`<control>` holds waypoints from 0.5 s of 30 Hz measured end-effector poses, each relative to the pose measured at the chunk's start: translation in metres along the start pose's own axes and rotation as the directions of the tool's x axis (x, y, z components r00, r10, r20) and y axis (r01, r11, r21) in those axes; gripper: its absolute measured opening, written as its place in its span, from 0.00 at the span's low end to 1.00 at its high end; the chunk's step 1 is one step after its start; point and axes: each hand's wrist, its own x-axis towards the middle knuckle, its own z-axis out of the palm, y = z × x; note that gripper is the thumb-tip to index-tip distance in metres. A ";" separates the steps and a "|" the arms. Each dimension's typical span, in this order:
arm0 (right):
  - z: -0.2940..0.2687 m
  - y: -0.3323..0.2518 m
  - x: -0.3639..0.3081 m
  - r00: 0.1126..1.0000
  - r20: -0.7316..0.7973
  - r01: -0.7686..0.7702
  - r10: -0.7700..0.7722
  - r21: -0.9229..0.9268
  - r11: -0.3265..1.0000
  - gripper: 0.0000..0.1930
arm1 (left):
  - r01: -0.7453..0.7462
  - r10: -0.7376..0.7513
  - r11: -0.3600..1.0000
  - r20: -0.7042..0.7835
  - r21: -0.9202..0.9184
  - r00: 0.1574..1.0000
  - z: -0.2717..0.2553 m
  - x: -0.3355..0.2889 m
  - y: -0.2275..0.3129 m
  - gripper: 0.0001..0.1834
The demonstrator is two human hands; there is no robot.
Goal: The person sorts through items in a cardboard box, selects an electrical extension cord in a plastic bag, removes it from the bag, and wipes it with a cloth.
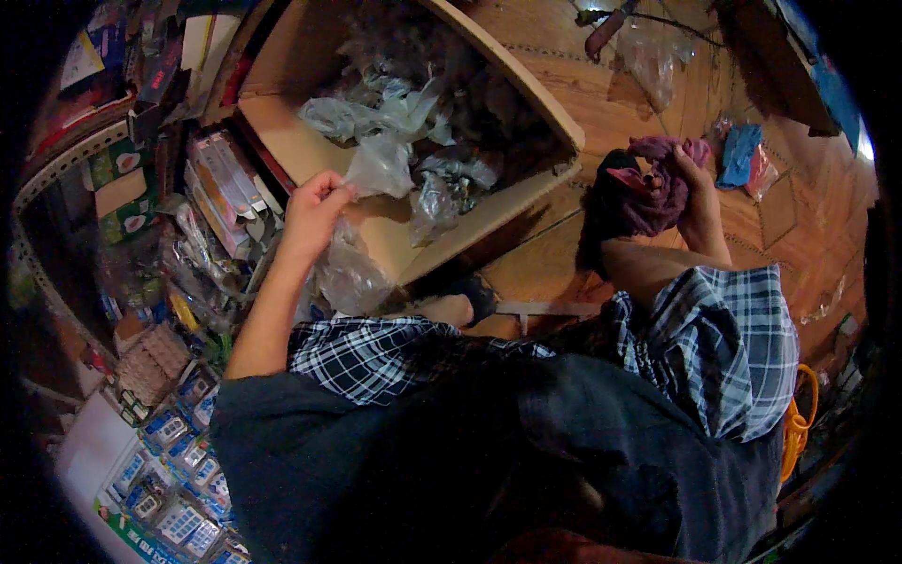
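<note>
My left hand [319, 202] is closed in a pinch on the edge of a clear plastic bag [382, 165], at the near left side of an open cardboard box [526, 207]. More crumpled plastic bags [413, 108] lie inside, and the far part of the box is dark. Another clear bag [352, 273] hangs or lies just below my left wrist. Off to the right, my right hand [695, 188] grips a bunched purple cloth [648, 209] above my leg; some of its fingers are hidden by the folds.
Shelves with boxes and packets [122, 188] stand along the left. Blister packs [183, 470] lie at lower left. On the wooden floor [545, 254] are a blue and red packet [745, 160] and a clear wrapper [648, 70]. An orange cord [797, 428] hangs at right.
</note>
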 end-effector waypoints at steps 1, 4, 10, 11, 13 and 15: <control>0.008 -0.001 -0.001 0.999 -0.046 -0.002 0.001 -0.009 1.000 0.14 | 0.076 -0.076 0.997 0.016 0.022 0.997 0.003 -0.004 0.003 0.07; 0.005 0.006 0.009 0.998 -0.033 0.052 -0.052 0.002 0.999 0.14 | 0.066 -0.084 0.993 0.198 0.095 0.977 0.026 -0.017 0.006 0.07; -0.025 0.005 0.018 0.987 0.142 -0.078 0.076 0.008 0.997 0.12 | -0.223 0.152 0.967 0.429 0.120 0.890 0.079 -0.016 0.007 0.12; -0.023 0.006 0.018 0.991 0.120 -0.064 0.062 0.009 0.998 0.13 | -0.272 0.191 0.938 0.336 0.213 0.922 0.080 -0.002 0.000 0.11; -0.023 0.000 -0.001 1.000 0.018 -0.009 0.009 0.014 1.000 0.13 | -0.370 0.315 0.848 0.200 0.379 0.928 0.088 0.043 -0.006 0.10; -0.016 0.004 0.006 1.000 0.010 -0.018 0.018 -0.006 1.000 0.13 | -0.306 0.237 0.758 0.194 0.576 0.952 0.097 0.072 -0.017 0.10</control>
